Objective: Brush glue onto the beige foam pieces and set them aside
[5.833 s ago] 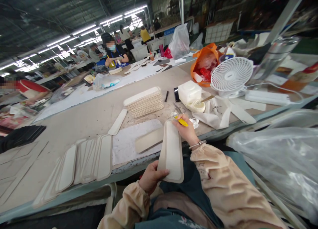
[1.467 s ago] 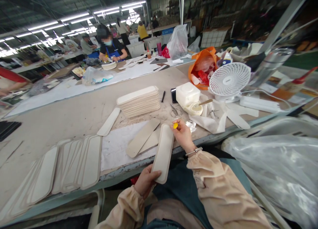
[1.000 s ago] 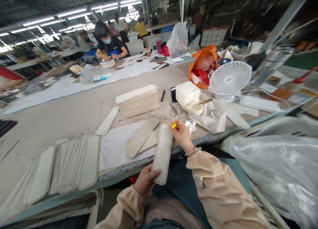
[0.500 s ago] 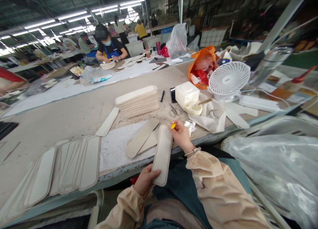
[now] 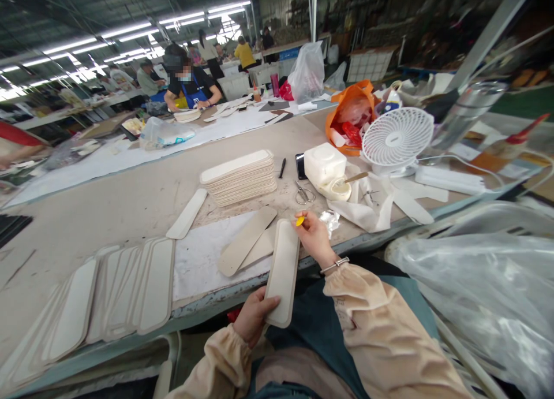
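Observation:
Pinched at its lower left edge by my left hand [image 5: 254,314], a long pale panel with rounded corners [image 5: 282,275] slants up over the table's front edge. My right hand [image 5: 315,237] is closed on a small round yellow piece [image 5: 300,220], whose exact kind I cannot make out, close to the panel's upper right corner. Whether the piece touches the panel is unclear. Beyond my hands, two bare beige strips [image 5: 247,240] lie crossed on a white sheet [image 5: 194,272]. A neat stack of similar panels [image 5: 238,178] stands behind them.
Fanned-out panels [image 5: 156,283] cover the front left, with one loose panel [image 5: 187,214] nearby. Scissors [image 5: 305,194], a white plastic container [image 5: 325,163], a white fan [image 5: 398,138] and an orange bag [image 5: 351,113] sit to the right. A co-worker [image 5: 190,84] works across the table.
Both hands and the panel stay nearly in place. The yellow piece remains at the panel's upper right corner. Across the table, the co-worker's hands have shifted slightly.

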A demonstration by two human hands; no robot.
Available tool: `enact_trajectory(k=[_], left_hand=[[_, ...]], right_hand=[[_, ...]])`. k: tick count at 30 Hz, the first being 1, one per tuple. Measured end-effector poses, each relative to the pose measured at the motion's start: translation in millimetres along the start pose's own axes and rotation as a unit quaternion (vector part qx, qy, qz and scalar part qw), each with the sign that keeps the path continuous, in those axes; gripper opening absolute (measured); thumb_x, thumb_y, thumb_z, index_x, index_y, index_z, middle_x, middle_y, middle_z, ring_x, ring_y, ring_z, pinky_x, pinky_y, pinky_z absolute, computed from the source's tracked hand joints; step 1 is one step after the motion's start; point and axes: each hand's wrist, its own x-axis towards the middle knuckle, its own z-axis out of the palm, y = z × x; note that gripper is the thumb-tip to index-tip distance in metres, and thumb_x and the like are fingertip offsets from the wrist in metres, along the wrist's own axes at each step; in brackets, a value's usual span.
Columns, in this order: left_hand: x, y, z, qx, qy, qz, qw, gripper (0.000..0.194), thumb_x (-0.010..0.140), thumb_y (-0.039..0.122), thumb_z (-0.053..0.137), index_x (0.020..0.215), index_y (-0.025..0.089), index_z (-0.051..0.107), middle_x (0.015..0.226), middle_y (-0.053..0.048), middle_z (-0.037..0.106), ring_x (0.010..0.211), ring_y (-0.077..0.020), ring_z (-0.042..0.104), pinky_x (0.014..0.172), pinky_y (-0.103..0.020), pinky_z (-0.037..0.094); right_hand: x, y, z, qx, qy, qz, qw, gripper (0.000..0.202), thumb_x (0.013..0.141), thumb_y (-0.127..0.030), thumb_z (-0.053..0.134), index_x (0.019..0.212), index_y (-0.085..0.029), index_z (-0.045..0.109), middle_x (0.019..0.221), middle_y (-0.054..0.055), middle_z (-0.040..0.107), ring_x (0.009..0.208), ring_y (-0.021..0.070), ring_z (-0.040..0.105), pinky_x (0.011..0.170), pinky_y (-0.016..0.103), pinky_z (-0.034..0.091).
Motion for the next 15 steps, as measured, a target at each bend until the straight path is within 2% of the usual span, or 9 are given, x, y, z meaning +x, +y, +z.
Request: enact_trajectory(k=[15], left_hand=[[3.3,-5.2,1.2,0.008,0.004,-0.003,1.000,0.050,0.062,0.034,0.080,0.102,0.007,0.067,0.081,-0.012,0.070,0.064,-0.0157,0.061,0.058,-0.023,0.046]], right_hand=[[-1.1,3.7,2.3,0.008,-0.016,0.005,1.000,0.022,0.076,-0.028,0.054,0.097,-0.022,0.054,0.061,-0.005,0.054,0.049,0.0111,0.044,0.046,0.021,0.031]])
